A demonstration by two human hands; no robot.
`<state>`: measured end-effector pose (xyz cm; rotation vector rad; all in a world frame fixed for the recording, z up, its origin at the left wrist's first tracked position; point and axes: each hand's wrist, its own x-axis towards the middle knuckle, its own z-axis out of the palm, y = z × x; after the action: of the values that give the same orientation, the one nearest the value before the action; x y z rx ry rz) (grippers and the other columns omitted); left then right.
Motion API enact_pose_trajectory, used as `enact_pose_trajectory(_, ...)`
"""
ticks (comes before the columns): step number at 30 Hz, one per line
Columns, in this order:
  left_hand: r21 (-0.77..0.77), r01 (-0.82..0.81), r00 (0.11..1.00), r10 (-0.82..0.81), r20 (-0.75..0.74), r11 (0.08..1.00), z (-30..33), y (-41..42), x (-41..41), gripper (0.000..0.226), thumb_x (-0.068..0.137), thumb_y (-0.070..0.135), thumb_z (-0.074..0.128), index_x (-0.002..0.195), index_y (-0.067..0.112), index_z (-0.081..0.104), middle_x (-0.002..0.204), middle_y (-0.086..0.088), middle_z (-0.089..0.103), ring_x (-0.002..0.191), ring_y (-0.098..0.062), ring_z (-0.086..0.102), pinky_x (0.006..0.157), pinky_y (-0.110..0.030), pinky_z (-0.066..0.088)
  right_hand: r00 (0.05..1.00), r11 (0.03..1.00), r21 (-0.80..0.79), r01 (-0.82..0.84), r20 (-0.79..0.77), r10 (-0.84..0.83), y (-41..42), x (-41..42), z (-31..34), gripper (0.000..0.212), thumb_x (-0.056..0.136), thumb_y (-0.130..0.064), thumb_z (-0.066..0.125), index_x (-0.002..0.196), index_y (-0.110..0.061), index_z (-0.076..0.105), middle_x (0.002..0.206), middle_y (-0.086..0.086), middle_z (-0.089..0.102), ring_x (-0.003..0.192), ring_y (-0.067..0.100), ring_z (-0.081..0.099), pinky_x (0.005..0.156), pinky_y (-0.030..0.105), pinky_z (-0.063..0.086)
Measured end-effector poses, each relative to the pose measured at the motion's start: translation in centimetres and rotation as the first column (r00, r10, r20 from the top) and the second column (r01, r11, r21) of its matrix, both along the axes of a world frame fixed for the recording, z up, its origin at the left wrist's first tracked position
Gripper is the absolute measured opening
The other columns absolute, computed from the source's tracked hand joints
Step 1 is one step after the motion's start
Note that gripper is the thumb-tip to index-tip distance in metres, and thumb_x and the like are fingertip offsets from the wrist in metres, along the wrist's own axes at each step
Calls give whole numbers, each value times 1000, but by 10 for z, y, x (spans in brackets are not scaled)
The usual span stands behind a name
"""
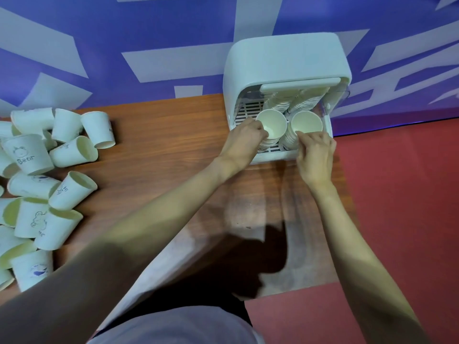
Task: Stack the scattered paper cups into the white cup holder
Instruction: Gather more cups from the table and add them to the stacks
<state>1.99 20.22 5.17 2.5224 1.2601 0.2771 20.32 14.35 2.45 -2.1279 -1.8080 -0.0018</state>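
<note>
the fingers (260,127) of the left hand (244,137) are curled round the rim of the left stack of nested white paper cups (270,125), thumb side tucked against the top cup's lip. the fingers of the right hand (315,155) bend over the near rim of the right stack of nested white paper cups (306,122) and pinch it at the edge. both stacks stand side by side inside the white rounded plastic cup holder (285,58), their open mouths facing the camera, resting on its slatted white tray (248,110). behind them, deeper in the holder, more ribbed cup rims show in two rows under the holder's raised clear flap (345,95). the holder sits at the far right end of the brown wood-grain table (161,145), against the purple and white patterned wall (124,33). well apart, at the left edge of the table, lies the loose heap of white paper cups with small blue cartoon prints (37,182), most tipped on their sides, some overlapping; one reads "bear". to the right of the table is red floor (397,194). both bare forearms reach across the table toward the holder, and their dark shadow falls on the wood near the person's pale shirt (173,326).
</note>
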Motion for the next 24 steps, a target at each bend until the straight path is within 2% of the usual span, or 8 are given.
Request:
enact_pose_trajectory(4, -52, -36, 999, 36, 0, 998, -7, 3, 4, 31, 86, -5, 50, 106, 9, 68, 106, -7, 61, 105, -27, 48, 80, -41, 48, 1000, 998, -53, 22, -1, -22, 3, -2, -3, 25, 82, 3, 50, 98, -7, 67, 91, 11, 67, 98, 33, 50, 85, 36, 28)
enact_pose_trajectory(7, -26, -64, 994, 66, 85, 998, -6, 0, -2, 28, 90, 7, 53, 116, 11, 63, 118, -6, 58, 111, -27, 50, 85, -40, 49, 997, 1000, -13, 18, -72, -19, 1, -9, 1, 34, 86, 0, 51, 116, -7, 62, 110, 11, 65, 107, 34, 50, 92, 39, 31)
enact_pose_trajectory(9, 4, -90, 982, 88, 168, 996, -2, -7, -15, 30, 90, 12, 54, 120, 9, 58, 120, -8, 57, 110, -29, 51, 82, -40, 50, 993, 999, 54, -1, -118, 8, -6, -21, 5, 38, 88, -5, 52, 126, -5, 55, 122, 13, 59, 113, 34, 49, 97, 42, 34)
enact_pose_trajectory(12, 35, -158, 963, 146, 227, 987, -3, -27, -53, 27, 88, 15, 55, 114, 7, 58, 114, -10, 57, 102, -30, 53, 79, -43, 50, 975, 993, 102, -66, -206, 85, -22, -52, 9, 40, 89, -9, 52, 129, -5, 51, 125, 15, 56, 114, 33, 49, 99, 43, 37)
enact_pose_trajectory(15, 34, -244, 948, 231, 217, 969, -13, -58, -111, 25, 87, 14, 56, 111, 7, 59, 106, -13, 57, 95, -33, 54, 80, -43, 48, 955, 984, 40, -175, -236, 179, -41, -96, 5, 39, 89, -12, 52, 127, -4, 52, 124, 15, 56, 113, 33, 51, 99, 43, 37)
enact_pose_trajectory(19, 19, -368, 924, 363, 119, 930, -23, -103, -198, 23, 85, 11, 60, 106, 4, 62, 96, -15, 58, 88, -35, 54, 75, -42, 48, 923, 941, -122, -316, -270, 275, -63, -162, -7, 43, 91, -15, 53, 132, -4, 49, 129, 16, 53, 120, 33, 49, 104, 46, 38)
enact_pose_trajectory(24, -59, -484, 870, 487, 72, 873, -26, -151, -292, 28, 82, 7, 61, 110, 6, 62, 101, -14, 59, 92, -33, 55, 79, -40, 47, 864, 846, -228, -483, -279, 418, -92, -245, -11, 44, 91, -14, 53, 134, -3, 48, 128, 17, 52, 117, 34, 50, 103, 43, 38)
